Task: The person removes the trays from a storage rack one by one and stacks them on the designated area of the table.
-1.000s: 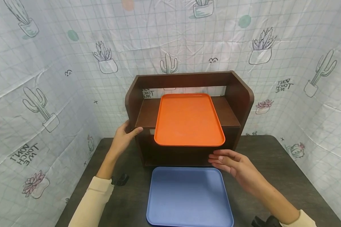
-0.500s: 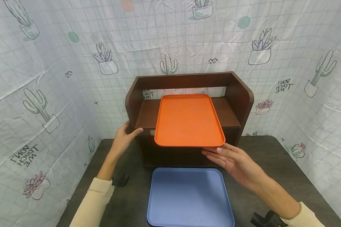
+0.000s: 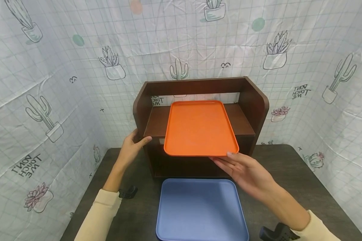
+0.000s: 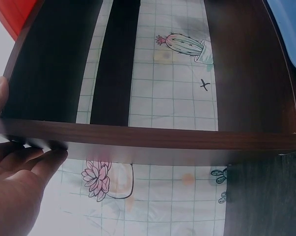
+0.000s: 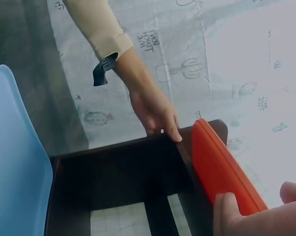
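A: What was nearest?

B: The blue tray [image 3: 202,209], flat on the dark table [image 3: 132,217], just before the shelf [image 3: 256,100]; neither hand touched it.

A: Then?

B: The right hand [image 3: 248,172]. Its fingers lay fairly straight, touching the underside of the orange tray [image 3: 200,129] near the front right corner. The thumb stood apart above them, near the rim; in the right wrist view it looked clear of the tray, so no firm pinch showed.

A: Where was the orange tray?

B: On the shelf's upper board, front end jutting past the board's edge. Any tilt, couldn't tell.

A: Left hand?

B: The left hand [image 3: 129,147] gripped the shelf's left side panel, thumb inside, fingers outside.

A: Doing it well meant what?

B: Annotator's judgement: fingers deeper under, thumb down on the rim, tray kept level, since a one-corner hold could twist it. The left grip probably needed to stay firm so the shelf wouldn't shift.

A: Farthest?

B: Cactus-print cloth [image 3: 181,36], behind everything.
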{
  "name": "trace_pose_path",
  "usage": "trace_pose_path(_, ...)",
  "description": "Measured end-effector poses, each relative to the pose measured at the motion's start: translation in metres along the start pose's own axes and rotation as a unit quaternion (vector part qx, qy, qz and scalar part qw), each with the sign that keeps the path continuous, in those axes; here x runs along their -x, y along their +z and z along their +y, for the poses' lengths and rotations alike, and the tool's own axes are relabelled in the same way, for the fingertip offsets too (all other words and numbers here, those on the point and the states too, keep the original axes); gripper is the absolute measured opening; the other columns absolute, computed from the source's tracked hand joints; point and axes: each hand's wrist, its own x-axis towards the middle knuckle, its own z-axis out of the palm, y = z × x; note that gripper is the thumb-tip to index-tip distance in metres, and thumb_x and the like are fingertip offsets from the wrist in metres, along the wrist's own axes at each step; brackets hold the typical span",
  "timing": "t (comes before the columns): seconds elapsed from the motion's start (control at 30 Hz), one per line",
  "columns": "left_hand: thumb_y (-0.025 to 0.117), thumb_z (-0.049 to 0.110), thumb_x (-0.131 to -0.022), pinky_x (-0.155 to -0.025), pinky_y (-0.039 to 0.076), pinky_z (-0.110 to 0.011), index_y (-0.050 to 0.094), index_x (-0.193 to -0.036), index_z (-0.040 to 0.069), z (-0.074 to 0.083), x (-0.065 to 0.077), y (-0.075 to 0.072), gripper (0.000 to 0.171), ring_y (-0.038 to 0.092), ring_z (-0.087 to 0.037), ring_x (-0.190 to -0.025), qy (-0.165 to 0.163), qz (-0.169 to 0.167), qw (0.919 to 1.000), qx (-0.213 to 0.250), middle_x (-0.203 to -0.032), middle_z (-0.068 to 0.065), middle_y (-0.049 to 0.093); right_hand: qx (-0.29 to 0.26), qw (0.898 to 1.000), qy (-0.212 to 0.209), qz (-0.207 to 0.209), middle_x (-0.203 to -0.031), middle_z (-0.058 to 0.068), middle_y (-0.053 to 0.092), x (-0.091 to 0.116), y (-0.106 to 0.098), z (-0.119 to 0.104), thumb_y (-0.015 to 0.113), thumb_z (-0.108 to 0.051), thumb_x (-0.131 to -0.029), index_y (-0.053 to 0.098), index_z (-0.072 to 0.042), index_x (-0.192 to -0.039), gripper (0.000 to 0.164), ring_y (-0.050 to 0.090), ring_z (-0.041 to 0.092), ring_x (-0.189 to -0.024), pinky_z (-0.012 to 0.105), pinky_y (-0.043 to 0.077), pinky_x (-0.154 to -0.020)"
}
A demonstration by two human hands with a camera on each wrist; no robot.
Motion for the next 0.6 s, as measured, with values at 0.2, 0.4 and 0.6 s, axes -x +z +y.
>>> trace_pose_path(0.2,0.075,0.041,-0.101,-0.115,0.051,-0.054,0.046,-0.161,0.013,-0.001,0.0,0.0,0.073,0.06,-0.03,-0.142,-0.002,0.0,1.0,0.002,-0.154,-0.011,0.06,-0.04,0.999,-0.023,0.024,-0.144,0.002,0.059,-0.006,0.005,0.006,0.044,0.004,-0.11,0.029,-0.009,-0.16,0.054,0.065,0.017,-0.132,0.036,0.043,-0.123)
trace_pose_path(0.4,0.076,0.042,-0.1,-0.116,0.05,-0.056,0.045,-0.162,0.012,-0.001,0.0,-0.001,0.075,0.059,-0.031,-0.143,-0.011,-0.002,0.9999,0.005,-0.155,-0.012,0.059,-0.053,0.997,-0.043,0.027,-0.15,0.002,0.054,-0.012,0.008,0.011,0.044,0.006,-0.109,0.025,-0.01,-0.165,0.061,0.063,0.015,-0.134,0.034,0.046,-0.12)
trace_pose_path(0.6,0.076,0.044,-0.099,-0.117,0.049,-0.056,0.043,-0.163,0.013,0.002,0.001,0.0,0.079,0.057,-0.031,-0.145,-0.017,-0.001,0.9998,0.005,-0.158,-0.012,0.056,-0.067,0.996,-0.055,0.03,-0.144,0.001,0.058,-0.015,0.013,0.02,0.045,0.007,-0.109,0.028,-0.011,-0.162,0.058,0.065,0.014,-0.131,0.033,0.048,-0.119)
